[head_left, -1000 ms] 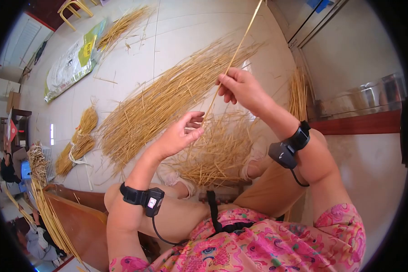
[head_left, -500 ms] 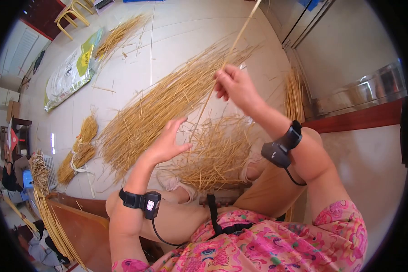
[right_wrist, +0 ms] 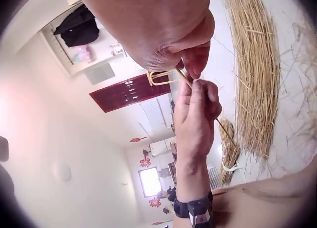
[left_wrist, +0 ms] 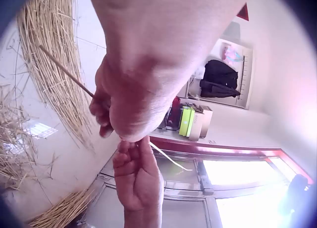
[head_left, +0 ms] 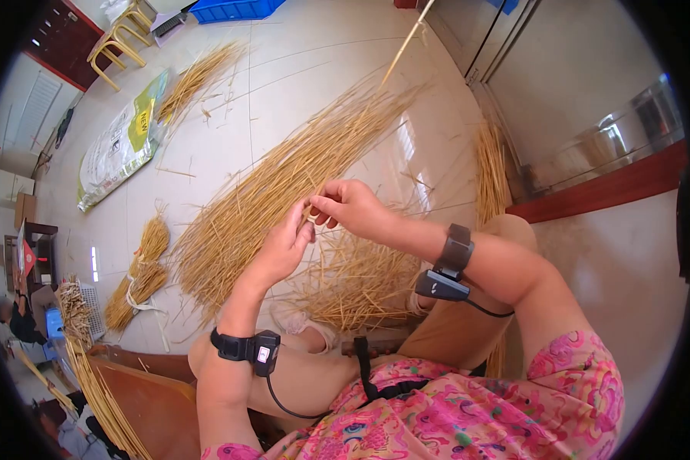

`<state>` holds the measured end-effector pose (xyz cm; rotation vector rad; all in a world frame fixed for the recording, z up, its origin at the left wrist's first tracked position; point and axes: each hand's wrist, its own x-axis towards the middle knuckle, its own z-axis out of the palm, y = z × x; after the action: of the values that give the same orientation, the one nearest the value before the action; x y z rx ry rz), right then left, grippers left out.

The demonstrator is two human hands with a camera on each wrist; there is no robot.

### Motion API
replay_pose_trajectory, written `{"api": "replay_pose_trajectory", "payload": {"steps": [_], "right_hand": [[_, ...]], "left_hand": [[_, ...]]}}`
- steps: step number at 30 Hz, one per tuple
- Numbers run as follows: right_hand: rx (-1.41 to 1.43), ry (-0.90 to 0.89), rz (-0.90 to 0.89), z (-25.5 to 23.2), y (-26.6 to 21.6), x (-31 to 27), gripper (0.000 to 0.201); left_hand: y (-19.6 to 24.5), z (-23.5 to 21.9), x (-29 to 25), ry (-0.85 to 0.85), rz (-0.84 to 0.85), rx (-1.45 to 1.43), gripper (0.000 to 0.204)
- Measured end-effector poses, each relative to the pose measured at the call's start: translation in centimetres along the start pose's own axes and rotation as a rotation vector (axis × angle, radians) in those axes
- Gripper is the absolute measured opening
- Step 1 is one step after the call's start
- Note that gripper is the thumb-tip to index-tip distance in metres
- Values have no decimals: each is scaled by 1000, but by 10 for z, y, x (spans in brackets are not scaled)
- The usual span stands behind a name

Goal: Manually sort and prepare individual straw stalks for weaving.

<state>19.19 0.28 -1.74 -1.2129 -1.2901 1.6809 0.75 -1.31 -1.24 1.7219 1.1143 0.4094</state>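
Note:
My left hand (head_left: 280,247) and right hand (head_left: 354,208) meet above the straw on the floor, fingertips together. Between them they pinch a thin straw stalk (head_left: 403,52), whose far part slants up past the top of the head view. In the right wrist view the stalk (right_wrist: 184,76) passes between the thumb and fingers of both hands. Its other end (left_wrist: 64,69) sticks out past the left fingers in the left wrist view. Under and beyond the hands lies a long heap of straw (head_left: 284,172). Shorter loose straw (head_left: 364,280) lies by my feet.
A tied straw bundle (head_left: 140,268) and a white-green bag (head_left: 119,153) lie to the left. More straw (head_left: 492,172) stands along the right wall. A wooden box (head_left: 146,399) is by my left knee. At the far end are a blue crate (head_left: 234,9) and stools (head_left: 113,54).
My right hand has come down and left to my left hand. The left fingers, spread beside the stalk half a second ago, now pinch it. The head view has tilted a little.

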Motion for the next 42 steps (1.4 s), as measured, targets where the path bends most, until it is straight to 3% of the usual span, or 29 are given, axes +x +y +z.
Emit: {"api": "replay_pose_trajectory", "payload": {"steps": [2,8,11,13,16,18,22,25,27,28,31,35,42], "right_hand": [[-38,18,-16,-7,-7,2,26],[282,397,-128,-73,-48,16,25],[349,342,-151,-70,-52,11,18],[354,263,-122,-53,-39,11,20],[301,95,-77,-23,-16,9,22],[257,-4,-72,-5,-9,3,23],[-280,-23,-88,-2,-16,-7,31],[-683,-283,205,-30,-47,-11,34],[-693,-193,173,-50,-52,-10,36],[-644,-87,212,-55,-56,-7,34],[-166,160,21,-58,-48,-1,31],[310,225,-70,-44,-40,2,22],[196,148,-103,-8,-31,-9,15]], "left_hand": [[-7,0,-3,58,-8,167,38],[-56,-25,-19,250,26,532,30],[-59,-34,-21,313,47,603,39],[-35,-28,-18,379,109,570,43],[-11,-13,-7,406,234,354,45],[2,-9,-4,343,177,206,43],[4,-7,1,358,183,118,24],[-6,-16,3,462,191,205,15],[-10,-21,1,536,191,262,14],[-9,-24,0,562,185,274,13],[-12,-28,-3,600,222,348,12],[-6,-26,-4,609,237,349,10],[7,-18,-3,496,206,15,14]]}}
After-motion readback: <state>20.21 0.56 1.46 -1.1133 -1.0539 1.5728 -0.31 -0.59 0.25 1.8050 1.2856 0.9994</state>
